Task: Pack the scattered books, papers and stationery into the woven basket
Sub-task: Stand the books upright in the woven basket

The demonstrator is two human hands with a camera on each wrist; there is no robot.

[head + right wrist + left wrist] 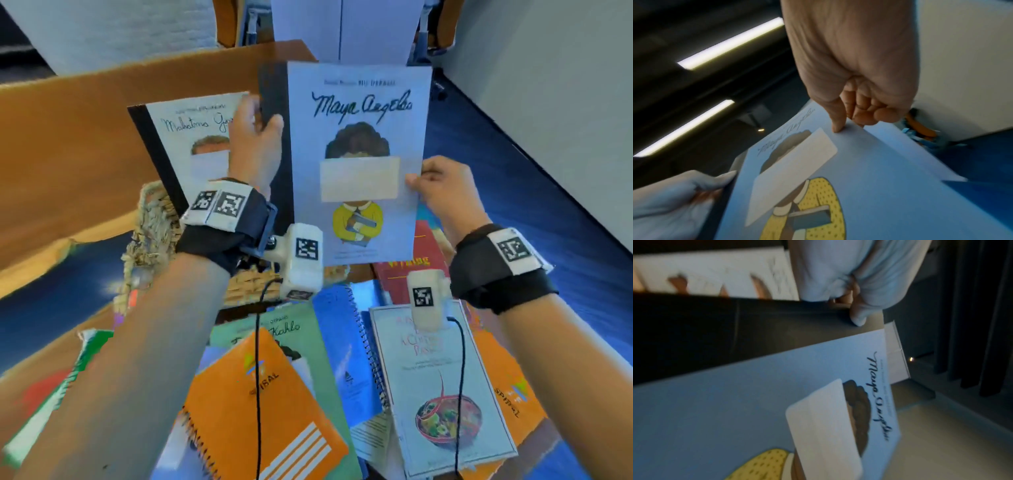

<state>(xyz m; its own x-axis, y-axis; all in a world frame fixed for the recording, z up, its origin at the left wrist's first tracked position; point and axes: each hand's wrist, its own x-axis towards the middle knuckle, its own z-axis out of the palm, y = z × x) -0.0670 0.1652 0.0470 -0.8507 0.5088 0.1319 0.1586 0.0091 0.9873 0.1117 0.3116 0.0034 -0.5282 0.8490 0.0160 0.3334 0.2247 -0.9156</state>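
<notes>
Both hands hold a light-blue "Maya Angelou" book [359, 113] upright in the air over the woven basket [152, 222]. My left hand [263, 128] grips its black spine, thumb in front. My right hand [418, 181] pinches the right edge of the cover. The left wrist view has the blue cover [735, 402] below the thumb [857, 318]. In the right wrist view the thumb [838, 123] presses on the cover [869, 170]. A "Mahatma Gandhi" book [181, 137] stands in the basket behind my left hand.
On the table near me lie an orange spiral notebook [260, 407], a green "Kahlo" book [308, 339], a blue spiral notebook [342, 349], a white cookbook [442, 387], a red book [407, 274] and a second orange notebook [507, 387]. A brown bench [68, 137] stands at the left.
</notes>
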